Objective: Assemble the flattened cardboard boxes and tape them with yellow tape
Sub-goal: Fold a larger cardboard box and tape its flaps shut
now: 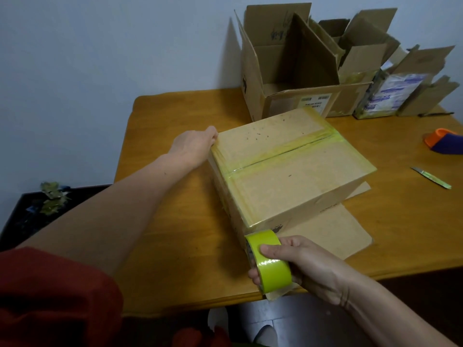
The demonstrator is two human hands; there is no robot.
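Closest in, a red sleeve [50,296] covers the left upper arm, and just beyond it the right hand [308,266] grips the yellow tape roll [269,261], thumb across its face, at the table's near edge and against the near corner of the closed box [288,171]. That box sits mid-table on a flat cardboard sheet [338,234], with yellow tape already along its centre seam and top edges. The left hand [198,146] rests at the box's far-left top corner; whether its fingers curl over the edge or lie flat I cannot tell. This looks like the taping step, probably a strip down the left side edge. Next, that strip would need pressing flat and severing, and the blade [429,177] lies well apart, near the right edge beside an orange-and-blue object [443,141]. Along the far edge of the wooden table [175,221] stand three open boxes [288,71]. Behind is a pale wall [100,58]; a dark bin [52,199] of tape scraps sits on the floor at left.
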